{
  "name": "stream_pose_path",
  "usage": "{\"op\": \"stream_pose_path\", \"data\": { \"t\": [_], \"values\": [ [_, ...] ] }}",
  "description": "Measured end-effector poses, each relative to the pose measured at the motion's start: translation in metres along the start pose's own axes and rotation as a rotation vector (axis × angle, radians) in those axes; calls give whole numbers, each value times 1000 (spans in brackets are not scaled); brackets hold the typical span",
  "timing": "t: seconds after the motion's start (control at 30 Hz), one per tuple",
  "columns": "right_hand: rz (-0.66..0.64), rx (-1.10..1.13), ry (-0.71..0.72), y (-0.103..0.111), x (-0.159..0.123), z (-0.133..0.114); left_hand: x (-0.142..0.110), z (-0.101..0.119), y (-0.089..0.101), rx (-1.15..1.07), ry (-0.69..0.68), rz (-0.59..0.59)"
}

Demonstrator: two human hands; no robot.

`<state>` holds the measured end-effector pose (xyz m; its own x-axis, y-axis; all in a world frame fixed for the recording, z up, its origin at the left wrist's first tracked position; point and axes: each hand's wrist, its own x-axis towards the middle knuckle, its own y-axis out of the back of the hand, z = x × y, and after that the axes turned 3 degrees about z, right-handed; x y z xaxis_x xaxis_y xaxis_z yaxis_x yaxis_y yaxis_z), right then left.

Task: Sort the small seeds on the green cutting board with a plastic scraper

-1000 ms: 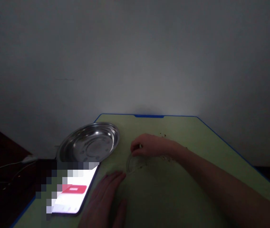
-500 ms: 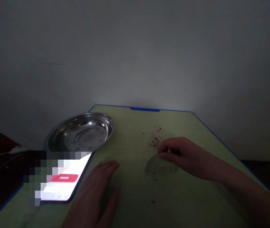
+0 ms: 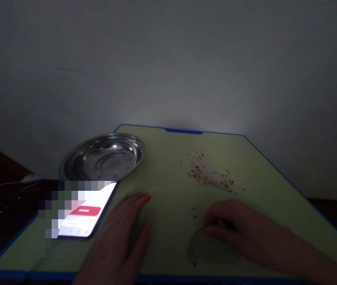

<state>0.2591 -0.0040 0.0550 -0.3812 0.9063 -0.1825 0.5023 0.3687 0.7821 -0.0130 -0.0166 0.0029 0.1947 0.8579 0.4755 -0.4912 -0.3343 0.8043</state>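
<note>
Right Hand (image 3: 230, 225) on Protractor (image 3: 198, 247), Left Hand (image 3: 118, 233) Unloaded

The right hand is closed in a pinch: thumb and fingertips meet at the upper curved edge of the clear, semicircular protractor. The protractor is located at the near side of the bench (image 3: 168, 237), with its straight edge toward the person. Whether it lies flat or is slightly raised cannot be told.

The left hand is palm down, fingers extended together, thumb spread apart. It grips nothing. The phone (image 3: 82, 221) is positioned just beside it, on the outer side; the screen is lit and shows a red button. Part of the phone is obscured by blocks.

The steel basin (image 3: 103, 158) is located beyond the phone, at the far left of the bench. The pile of pale and dark grains (image 3: 211, 177) lies beyond the right hand, apart from the protractor. Two loose dark grains (image 3: 195, 217) lie between pile and protractor; another dark speck (image 3: 194, 264) is visible at the protractor's straight edge.
</note>
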Motion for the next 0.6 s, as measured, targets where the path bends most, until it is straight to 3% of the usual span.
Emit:
{"op": "stream_pose_path", "data": {
  "t": [0.3,0.6],
  "values": [
    [-23,36,-39,-2,-16,3,0,0,-1,28,-19,-5],
    [124,33,-40,22,9,32,3,1,0,54,-72,32]
  ]
}}
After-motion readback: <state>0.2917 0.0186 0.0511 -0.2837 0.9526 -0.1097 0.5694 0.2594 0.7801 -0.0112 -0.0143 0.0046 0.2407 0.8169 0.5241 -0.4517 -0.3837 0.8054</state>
